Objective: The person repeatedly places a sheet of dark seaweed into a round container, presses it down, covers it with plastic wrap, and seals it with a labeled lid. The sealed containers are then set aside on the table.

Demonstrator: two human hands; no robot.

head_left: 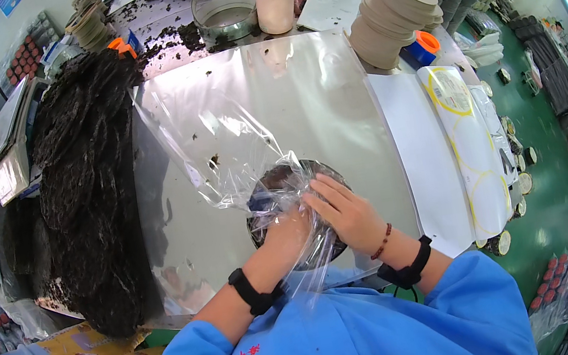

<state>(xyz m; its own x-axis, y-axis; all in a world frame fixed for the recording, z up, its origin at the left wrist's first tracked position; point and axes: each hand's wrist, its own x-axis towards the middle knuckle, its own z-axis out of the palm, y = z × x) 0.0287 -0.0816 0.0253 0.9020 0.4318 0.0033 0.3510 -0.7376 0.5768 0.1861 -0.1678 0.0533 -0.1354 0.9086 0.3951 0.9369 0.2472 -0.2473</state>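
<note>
Two hands, left [285, 232] and right [348, 215], press one crinkled clear plastic bag [234, 141] over one dark round cake [291, 176], mostly hidden; both grip film.

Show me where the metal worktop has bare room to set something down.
Bare sheet lies between the clear bag and the cardboard disc stack. The dark leaf pile crowds the left; both hands work mid-front.
</note>
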